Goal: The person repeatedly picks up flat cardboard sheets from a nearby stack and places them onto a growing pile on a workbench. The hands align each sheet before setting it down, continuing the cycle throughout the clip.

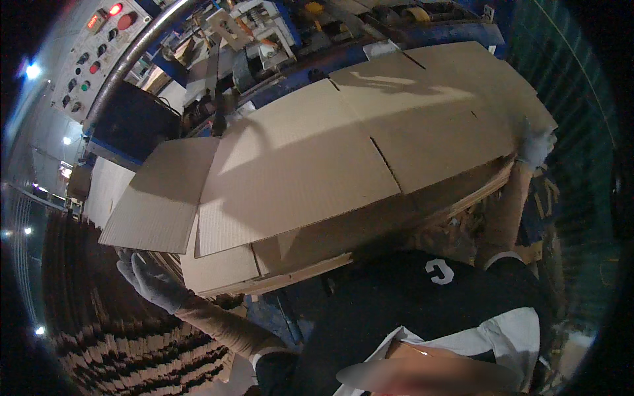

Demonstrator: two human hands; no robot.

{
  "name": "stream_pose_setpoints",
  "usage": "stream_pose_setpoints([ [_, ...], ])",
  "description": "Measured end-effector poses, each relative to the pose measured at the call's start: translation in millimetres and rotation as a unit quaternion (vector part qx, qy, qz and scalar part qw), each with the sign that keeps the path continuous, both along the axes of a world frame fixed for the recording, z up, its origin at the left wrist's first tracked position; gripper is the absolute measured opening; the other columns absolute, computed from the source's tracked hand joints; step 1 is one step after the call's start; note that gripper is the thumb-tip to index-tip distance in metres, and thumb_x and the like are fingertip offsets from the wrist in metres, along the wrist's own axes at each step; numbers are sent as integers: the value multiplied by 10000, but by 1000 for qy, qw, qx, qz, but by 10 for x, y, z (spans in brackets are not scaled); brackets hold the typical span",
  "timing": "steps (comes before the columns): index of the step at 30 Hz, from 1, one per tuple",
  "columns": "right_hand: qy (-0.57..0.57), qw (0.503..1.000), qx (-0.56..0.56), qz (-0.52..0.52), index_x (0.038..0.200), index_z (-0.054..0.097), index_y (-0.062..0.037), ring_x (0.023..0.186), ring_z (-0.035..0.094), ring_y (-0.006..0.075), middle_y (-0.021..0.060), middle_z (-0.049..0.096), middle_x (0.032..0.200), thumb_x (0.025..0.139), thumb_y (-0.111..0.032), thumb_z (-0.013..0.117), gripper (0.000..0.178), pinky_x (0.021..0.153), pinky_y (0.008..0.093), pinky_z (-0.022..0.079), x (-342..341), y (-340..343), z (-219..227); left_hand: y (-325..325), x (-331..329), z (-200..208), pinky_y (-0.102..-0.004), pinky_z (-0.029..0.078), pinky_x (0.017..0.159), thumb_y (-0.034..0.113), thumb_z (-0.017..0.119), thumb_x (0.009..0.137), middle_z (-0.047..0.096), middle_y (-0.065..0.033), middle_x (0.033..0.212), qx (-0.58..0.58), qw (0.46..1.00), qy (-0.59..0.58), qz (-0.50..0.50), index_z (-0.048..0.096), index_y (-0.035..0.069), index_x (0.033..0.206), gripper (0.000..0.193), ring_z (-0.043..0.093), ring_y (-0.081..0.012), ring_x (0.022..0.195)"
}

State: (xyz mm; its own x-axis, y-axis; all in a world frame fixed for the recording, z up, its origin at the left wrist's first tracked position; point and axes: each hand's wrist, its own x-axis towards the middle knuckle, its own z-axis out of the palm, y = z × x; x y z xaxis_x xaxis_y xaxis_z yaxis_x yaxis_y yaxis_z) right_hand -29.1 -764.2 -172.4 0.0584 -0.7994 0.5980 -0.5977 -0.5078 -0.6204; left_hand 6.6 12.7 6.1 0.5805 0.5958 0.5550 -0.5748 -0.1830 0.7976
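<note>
Between gloved hands: left hand (150,280), right hand (536,146) grasp brown flattened-carton stack (330,171); fingers clenched at ends.

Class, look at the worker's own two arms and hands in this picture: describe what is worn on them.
The left hand and the right hand each wear a light grey knit glove. Both forearms are covered by close-fitting tan sleeves, ending near the elbows at white cuffs under a black top.

Left hand (153,282): gloved grey, low at the left, fingers (129,265) spread and pointing up-left.
Left forearm: bare, angled up-left from a dark sleeve.
Right hand (536,146): gloved, raised far right, fingers curled.
Right forearm: bare, near upright.
Arms: spread wide apart.
</note>
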Motion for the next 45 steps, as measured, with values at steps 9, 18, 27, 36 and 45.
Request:
stream_pose_setpoints([
  [9, -309, 847, 154, 404, 1214, 542, 7, 1007, 602, 217, 92, 626, 1145, 912, -212, 565, 374, 852, 353, 477, -397, 722, 1031, 396, -45, -838, -415, 445, 943, 57, 577, 859, 533, -187, 1262, 321, 922, 209, 54, 487, -81, 1212, 389, 540, -298, 1125],
  [18, 272, 696, -228, 624, 1207, 581, -130, 1172, 520, 293, 85, 578, 1254, 782, -140, 630, 428, 1014, 448, 394, -765, 2187, 656, -766, -553, -1203, -362, 430, 987, 24, 563, 856, 558, -171, 1296, 247, 942, 217, -72, 595, -20, 1196, 344, 556, -274, 1149],
  [27, 364, 589, -303, 655, 1211, 564, -136, 1259, 440, 311, 89, 510, 1335, 751, -272, 665, 490, 1056, 480, 342, -176, 2052, 329, -887, -126, -1290, -553, 269, 1090, 33, 574, 729, 443, -165, 1405, 698, 658, 186, -212, 505, 139, 1320, 604, 413, -391, 1288],
  [36, 325, 637, -239, 657, 1292, 516, -61, 1265, 429, 350, 156, 475, 1372, 745, -558, 661, 753, 1071, 489, 314, 878, 1774, 410, -815, 780, -1375, -496, 311, 1088, 44, 663, 688, 471, -177, 1373, 682, 715, 93, -125, 482, 113, 1339, 679, 436, -384, 1270],
  [45, 317, 691, -231, 607, 1292, 532, -120, 1270, 423, 321, 122, 470, 1382, 783, -586, 597, 692, 1066, 455, 322, 2122, 1838, 321, -1012, 2250, -1531, -527, 293, 1066, 204, 613, 829, 454, -170, 1391, 703, 705, 90, -30, 433, 117, 1383, 588, 420, -376, 1275],
])
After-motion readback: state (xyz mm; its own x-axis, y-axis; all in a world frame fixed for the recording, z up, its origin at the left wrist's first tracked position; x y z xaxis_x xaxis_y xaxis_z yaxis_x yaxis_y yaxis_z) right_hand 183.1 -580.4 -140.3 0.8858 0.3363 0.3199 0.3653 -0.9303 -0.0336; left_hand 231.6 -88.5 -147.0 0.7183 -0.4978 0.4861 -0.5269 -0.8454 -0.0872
